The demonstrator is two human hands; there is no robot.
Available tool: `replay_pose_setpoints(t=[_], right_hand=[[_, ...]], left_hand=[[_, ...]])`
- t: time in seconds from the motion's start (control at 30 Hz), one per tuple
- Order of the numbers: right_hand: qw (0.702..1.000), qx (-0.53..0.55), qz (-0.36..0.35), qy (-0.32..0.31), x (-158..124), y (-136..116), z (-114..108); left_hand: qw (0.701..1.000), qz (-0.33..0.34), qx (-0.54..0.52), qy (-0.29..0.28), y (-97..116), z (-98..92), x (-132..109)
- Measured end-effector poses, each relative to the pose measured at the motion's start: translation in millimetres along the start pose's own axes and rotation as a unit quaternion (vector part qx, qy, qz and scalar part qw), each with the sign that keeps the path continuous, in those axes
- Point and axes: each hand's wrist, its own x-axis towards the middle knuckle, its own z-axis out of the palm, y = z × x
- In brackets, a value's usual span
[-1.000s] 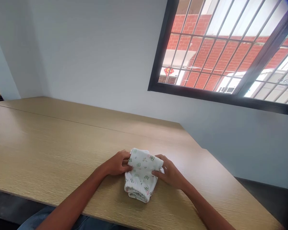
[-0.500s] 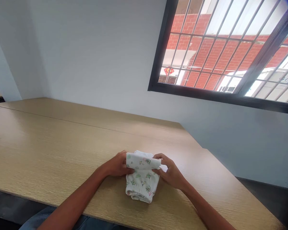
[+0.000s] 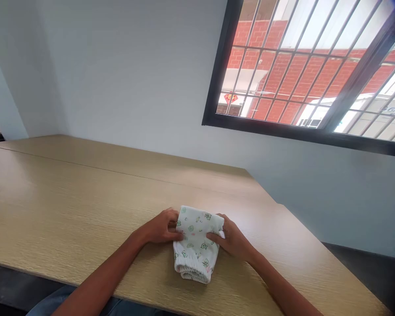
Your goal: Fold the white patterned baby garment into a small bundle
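Observation:
A folded white cloth garment (image 3: pixel 197 241) with small green and pink prints lies on the wooden table (image 3: pixel 85 210), near its front edge. Its gathered, elastic-looking edge faces me. My left hand (image 3: pixel 164 226) grips the left side, thumb on top and fingers partly hidden behind the cloth. On the right side my right hand (image 3: pixel 230 237) holds the cloth, its thumb over the front and its fingertips behind the upper right corner.
Behind the table stands a pale wall (image 3: pixel 134 79). A barred window (image 3: pixel 283 79) with a dark frame is at the upper right. A seam runs across the table top.
The upper flap of cloth that was folded over in a band now lies flatter and smoother. The garment's lower edge has shifted slightly toward me and right. My right fingers have moved behind the cloth.

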Motion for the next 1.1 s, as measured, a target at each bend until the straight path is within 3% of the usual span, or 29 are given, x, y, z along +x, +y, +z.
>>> replay_pose_setpoints(t=[0.17,0.27,0.37,0.57,0.73,0.93,1.1], right_hand=[[0.999,0.047,-0.011,0.01,-1,-4,-3],[0.998,0.041,0.018,-0.032,-4,-6,-5],[0.997,0.042,-0.003,-0.061,-6,-10,-8],[0.995,0.089,-0.013,-0.048,-2,-16,-11],[1.0,0.004,0.009,-0.028,-4,-3,-8],[0.998,0.022,-0.061,0.004,-3,-9,-7],[0.996,0.059,-0.008,-0.064,-7,-4,-6]], left_hand=[[1.0,0.0,-0.016,0.026,-3,-0.1,2],[0.999,-0.004,-0.01,0.04,-6,-0.6,3],[0.999,-0.019,-0.025,0.039,-5,0.2,2],[0.995,-0.035,-0.091,-0.005,0,3.5,0],[0.997,-0.016,-0.078,-0.003,1,2.1,2],[0.993,-0.046,-0.107,-0.001,0,3.0,0],[0.993,-0.045,-0.111,0.0,3,3.6,1]])
